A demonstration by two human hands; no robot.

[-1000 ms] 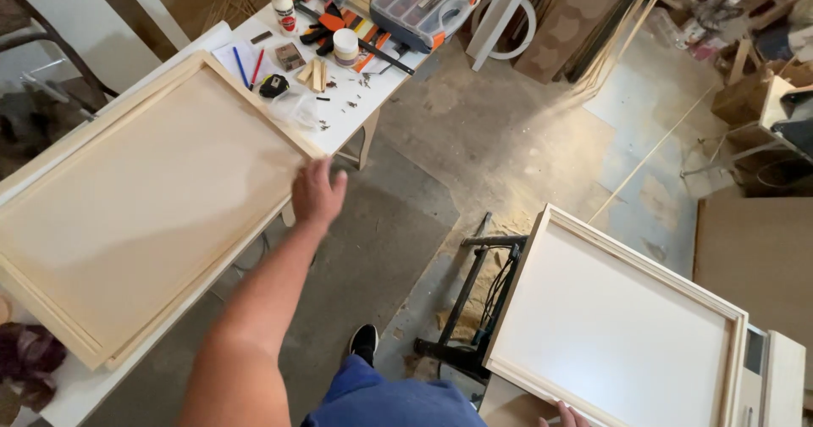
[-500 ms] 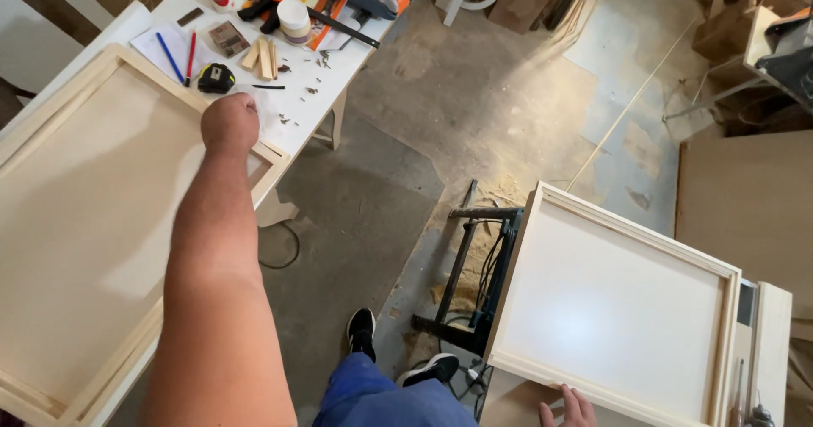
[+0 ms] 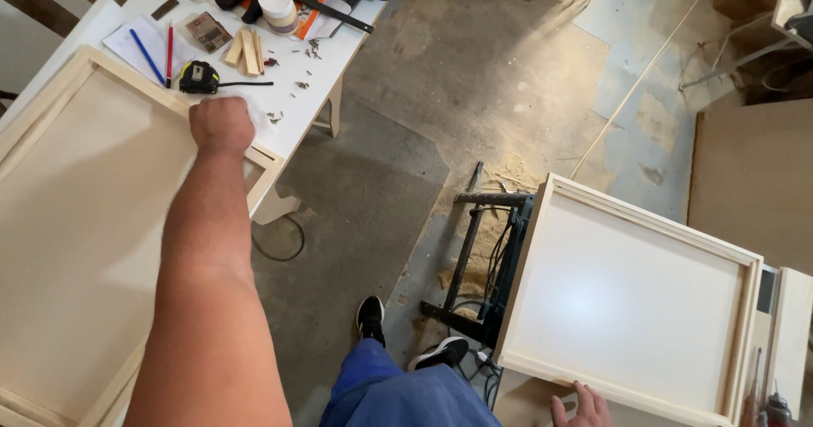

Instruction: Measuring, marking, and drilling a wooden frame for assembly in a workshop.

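Note:
My left hand (image 3: 222, 126) is stretched out to the white table (image 3: 318, 71) on the left. Its fingers are curled over the far rail of a large pale wooden framed panel (image 3: 76, 224) lying flat there, near the panel's right corner. A black and yellow tape measure (image 3: 199, 77) lies just beyond the knuckles. My right hand (image 3: 580, 406) shows only at the bottom edge, fingers spread and touching the near rail of a second framed panel (image 3: 644, 215) with a white face, which rests on a black metal stand (image 3: 474, 249).
Beyond the tape measure lie a blue pencil (image 3: 146, 56), a red pencil (image 3: 169, 50), small wood blocks (image 3: 246, 52) and a tape roll (image 3: 276, 5). My feet in black shoes (image 3: 370, 317) stand on the dusty concrete floor. A brown board (image 3: 754, 181) leans at the right.
My left hand has gone from open above the panel's right edge to closed on its far rail near the corner. The right hand stays at the second panel's near edge.

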